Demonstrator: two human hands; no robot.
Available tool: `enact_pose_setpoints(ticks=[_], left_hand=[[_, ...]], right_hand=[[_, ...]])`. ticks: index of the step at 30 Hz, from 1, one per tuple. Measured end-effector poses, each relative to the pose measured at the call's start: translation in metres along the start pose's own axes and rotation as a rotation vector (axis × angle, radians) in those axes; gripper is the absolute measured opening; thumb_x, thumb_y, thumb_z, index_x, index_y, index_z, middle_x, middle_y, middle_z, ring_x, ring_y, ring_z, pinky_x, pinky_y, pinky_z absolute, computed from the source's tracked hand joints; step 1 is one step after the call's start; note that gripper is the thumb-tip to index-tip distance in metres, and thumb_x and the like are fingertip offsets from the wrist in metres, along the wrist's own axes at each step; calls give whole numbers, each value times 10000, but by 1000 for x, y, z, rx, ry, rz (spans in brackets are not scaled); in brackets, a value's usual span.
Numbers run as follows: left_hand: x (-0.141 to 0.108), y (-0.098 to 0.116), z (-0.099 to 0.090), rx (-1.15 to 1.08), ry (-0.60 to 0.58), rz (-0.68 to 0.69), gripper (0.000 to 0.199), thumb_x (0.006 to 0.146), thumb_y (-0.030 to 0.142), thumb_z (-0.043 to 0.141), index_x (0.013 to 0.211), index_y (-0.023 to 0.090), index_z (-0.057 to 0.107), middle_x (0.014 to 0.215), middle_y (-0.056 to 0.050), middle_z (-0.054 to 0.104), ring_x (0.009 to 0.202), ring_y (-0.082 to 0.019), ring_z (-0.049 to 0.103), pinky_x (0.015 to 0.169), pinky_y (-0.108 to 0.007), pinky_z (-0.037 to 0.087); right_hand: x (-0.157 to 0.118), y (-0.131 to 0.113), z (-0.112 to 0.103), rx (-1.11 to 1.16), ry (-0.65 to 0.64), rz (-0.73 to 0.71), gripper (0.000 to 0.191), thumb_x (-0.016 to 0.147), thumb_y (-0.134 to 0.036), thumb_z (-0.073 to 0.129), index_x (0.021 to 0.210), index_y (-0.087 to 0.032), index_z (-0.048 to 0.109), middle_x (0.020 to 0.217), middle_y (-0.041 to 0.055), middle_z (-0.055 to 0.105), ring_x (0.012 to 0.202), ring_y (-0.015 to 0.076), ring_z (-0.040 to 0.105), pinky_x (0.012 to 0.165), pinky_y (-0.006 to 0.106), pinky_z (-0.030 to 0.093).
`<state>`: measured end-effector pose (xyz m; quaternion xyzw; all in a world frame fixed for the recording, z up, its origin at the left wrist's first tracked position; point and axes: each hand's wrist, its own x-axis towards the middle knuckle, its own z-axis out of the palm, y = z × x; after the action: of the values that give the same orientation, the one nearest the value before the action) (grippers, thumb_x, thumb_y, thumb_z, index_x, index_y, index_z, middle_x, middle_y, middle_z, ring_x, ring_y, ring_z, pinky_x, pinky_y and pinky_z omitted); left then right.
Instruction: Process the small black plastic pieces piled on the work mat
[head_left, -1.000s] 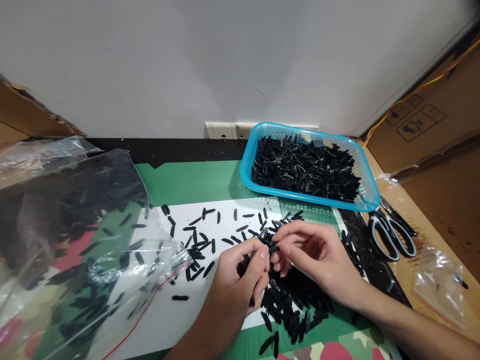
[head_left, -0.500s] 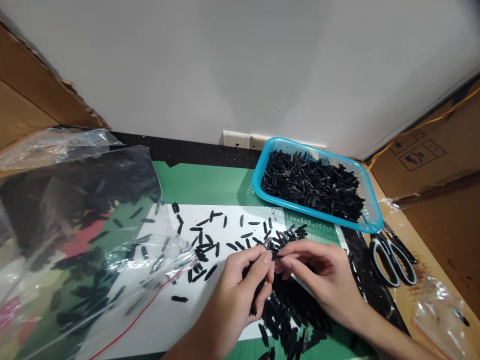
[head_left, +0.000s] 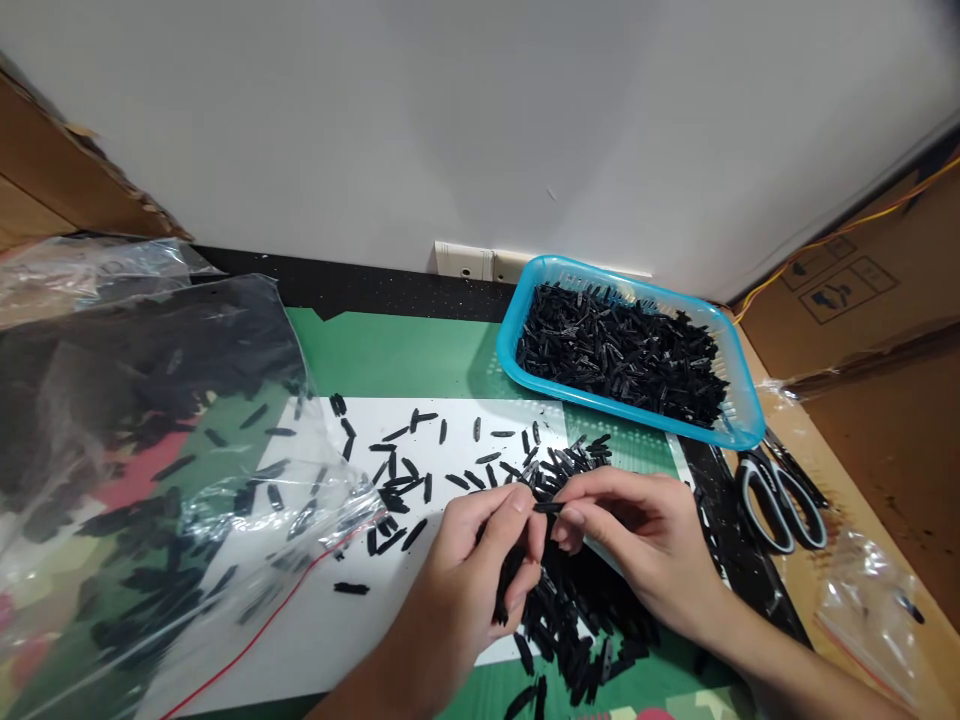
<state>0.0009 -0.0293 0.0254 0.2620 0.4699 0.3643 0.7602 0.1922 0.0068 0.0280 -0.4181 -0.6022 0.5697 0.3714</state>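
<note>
In front of the blue basket, left hand and right hand pinch one black piece, best steadied by its ends.

My left hand out there half curled, thumb against its index finger, my right hand just opposite, thumb and forefinger pinched, left forearm angled up, right forearm slanting inward
</note>
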Motion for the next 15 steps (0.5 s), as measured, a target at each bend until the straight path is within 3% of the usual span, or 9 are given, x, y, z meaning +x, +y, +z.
enact_pose_setpoints(ticks=[15], left_hand=[[-4,8,2,39,-24,-1,474,1023,557,633,719,222,492,500,93,407,344,-40,257,323,-141,169]], right_hand=[[-1,-1,1,-22,-3,-12,244,1053,-355,717,878,-203,796,727,19,794,646,158,753,635,260,620]])
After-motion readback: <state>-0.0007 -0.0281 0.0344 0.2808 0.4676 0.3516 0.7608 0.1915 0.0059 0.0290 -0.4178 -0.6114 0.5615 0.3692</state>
